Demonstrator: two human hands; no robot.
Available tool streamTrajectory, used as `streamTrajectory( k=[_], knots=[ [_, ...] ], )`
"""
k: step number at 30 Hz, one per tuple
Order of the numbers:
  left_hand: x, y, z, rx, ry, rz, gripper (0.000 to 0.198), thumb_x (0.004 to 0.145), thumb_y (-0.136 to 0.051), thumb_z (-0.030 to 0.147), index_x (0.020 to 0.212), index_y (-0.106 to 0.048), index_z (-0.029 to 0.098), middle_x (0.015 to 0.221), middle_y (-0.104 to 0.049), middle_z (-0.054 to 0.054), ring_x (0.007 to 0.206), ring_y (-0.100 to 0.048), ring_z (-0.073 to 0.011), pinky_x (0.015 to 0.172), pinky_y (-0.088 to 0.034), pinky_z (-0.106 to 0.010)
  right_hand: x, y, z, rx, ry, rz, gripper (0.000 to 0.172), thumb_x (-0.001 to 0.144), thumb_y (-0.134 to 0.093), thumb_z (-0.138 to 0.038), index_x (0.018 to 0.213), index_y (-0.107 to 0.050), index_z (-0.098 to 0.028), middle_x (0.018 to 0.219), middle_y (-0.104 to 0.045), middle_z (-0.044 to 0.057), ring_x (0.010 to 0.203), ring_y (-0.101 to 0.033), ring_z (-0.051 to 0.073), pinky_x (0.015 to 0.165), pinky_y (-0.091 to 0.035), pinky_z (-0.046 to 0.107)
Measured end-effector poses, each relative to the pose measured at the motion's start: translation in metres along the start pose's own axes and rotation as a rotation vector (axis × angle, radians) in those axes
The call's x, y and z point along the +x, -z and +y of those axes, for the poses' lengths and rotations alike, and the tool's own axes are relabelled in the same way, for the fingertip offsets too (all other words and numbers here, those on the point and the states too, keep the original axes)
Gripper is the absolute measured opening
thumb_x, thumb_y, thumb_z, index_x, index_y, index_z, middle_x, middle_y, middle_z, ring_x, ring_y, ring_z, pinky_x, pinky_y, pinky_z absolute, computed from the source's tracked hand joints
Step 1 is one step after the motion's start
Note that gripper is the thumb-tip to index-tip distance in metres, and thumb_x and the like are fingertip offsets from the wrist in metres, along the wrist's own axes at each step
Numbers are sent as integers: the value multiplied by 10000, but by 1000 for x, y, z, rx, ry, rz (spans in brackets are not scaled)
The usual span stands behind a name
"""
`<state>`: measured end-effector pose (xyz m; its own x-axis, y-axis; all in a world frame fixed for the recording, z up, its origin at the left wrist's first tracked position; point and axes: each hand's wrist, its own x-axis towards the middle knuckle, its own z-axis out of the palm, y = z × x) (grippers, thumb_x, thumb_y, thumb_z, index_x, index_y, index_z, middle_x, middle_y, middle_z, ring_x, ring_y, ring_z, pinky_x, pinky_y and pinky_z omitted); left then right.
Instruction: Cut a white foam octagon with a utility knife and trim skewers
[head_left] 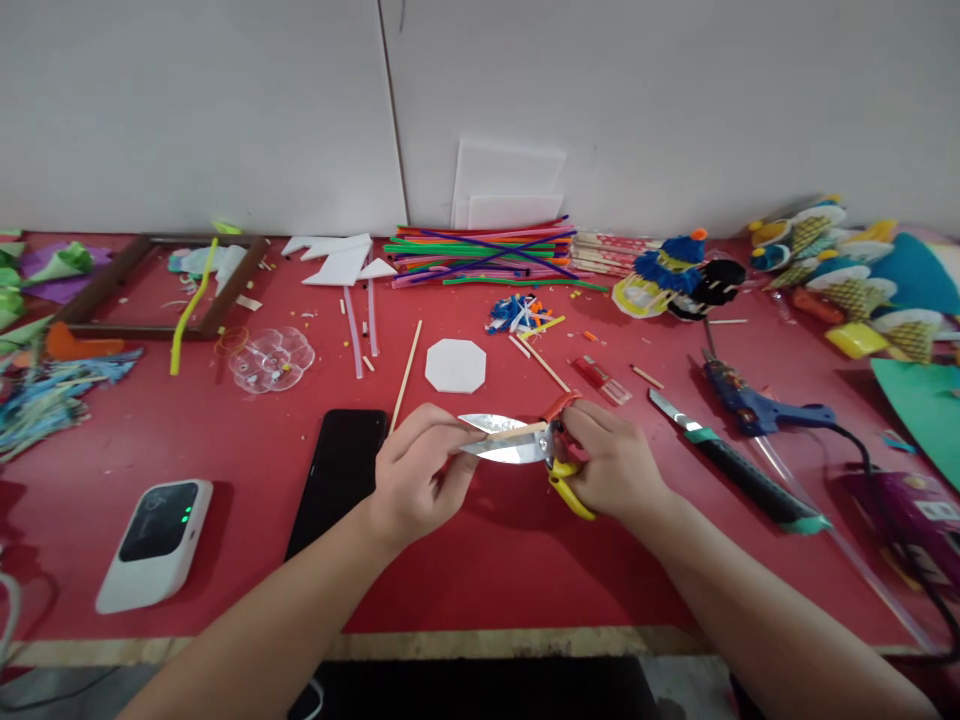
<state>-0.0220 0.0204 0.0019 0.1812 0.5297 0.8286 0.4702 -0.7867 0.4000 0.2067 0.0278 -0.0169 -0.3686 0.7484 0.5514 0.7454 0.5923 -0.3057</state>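
My right hand [615,460] is closed round the yellow and orange handles of a pair of scissors [506,453], whose blades stand apart and point left. Between the blades lies a thin wooden stick [526,431]. My left hand [420,475] is closed on the stick's other end, close to the blade tips; its fingers hide that end. Just beyond the hands, a white octagonal piece [456,366] lies flat on the red table [517,570]. Another wooden stick [407,375] rests beside it, partly behind my left hand. A black phone [337,480] lies left of that hand.
At the right are a utility knife [739,475], a blue glue gun [757,400] and several small figures [847,265]. Pipe cleaners [480,250] lie along the wall. On the left are a brown frame [135,330], a clear plastic palette [270,360] and a white device [157,545].
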Motion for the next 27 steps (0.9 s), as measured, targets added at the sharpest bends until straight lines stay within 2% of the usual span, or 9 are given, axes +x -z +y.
streamTrajectory(
  k=[8, 13, 18, 23, 27],
  knots=[
    [2, 1, 3, -16, 37, 4, 167, 850, -624, 50, 921, -653, 199, 831, -718, -25, 740, -684, -133, 655, -585, -238, 2, 1, -2, -14, 20, 36, 148, 816, -502, -156, 704, -450, -238, 646, -521, -3, 556, -452, 141, 525, -329, 268],
    [0, 0, 3, -26, 50, 15, 161, 851, -606, 51, 919, -639, 193, 829, -705, -34, 740, -681, -136, 633, -576, -237, 4, -1, -4, -45, 46, 49, 172, 862, -487, -178, 712, -432, -242, 635, -521, -7, 530, -468, 139, 501, -338, 263],
    [1, -1, 1, -41, 24, 38, 167, 847, -591, 50, 930, -624, 191, 812, -689, -38, 727, -669, -141, 600, -566, -235, 5, -3, -6, -51, 56, 59, 160, 851, -483, -180, 720, -420, -249, 636, -527, -7, 535, -483, 143, 506, -346, 261],
    [2, 0, 0, -30, 17, 12, 130, 859, -592, 78, 933, -615, 184, 827, -686, -47, 765, -676, -147, 621, -569, -238, 6, -2, -7, -46, 49, 62, 166, 835, -474, -168, 713, -402, -254, 616, -512, -14, 520, -455, 137, 501, -322, 266],
    [1, 0, -1, -29, 17, 3, 141, 849, -587, 84, 944, -606, 187, 795, -674, -20, 707, -641, -131, 617, -553, -233, 6, -3, -7, -28, 47, 67, 164, 848, -473, -178, 713, -415, -250, 610, -509, -16, 519, -446, 134, 507, -325, 262]
  ],
)
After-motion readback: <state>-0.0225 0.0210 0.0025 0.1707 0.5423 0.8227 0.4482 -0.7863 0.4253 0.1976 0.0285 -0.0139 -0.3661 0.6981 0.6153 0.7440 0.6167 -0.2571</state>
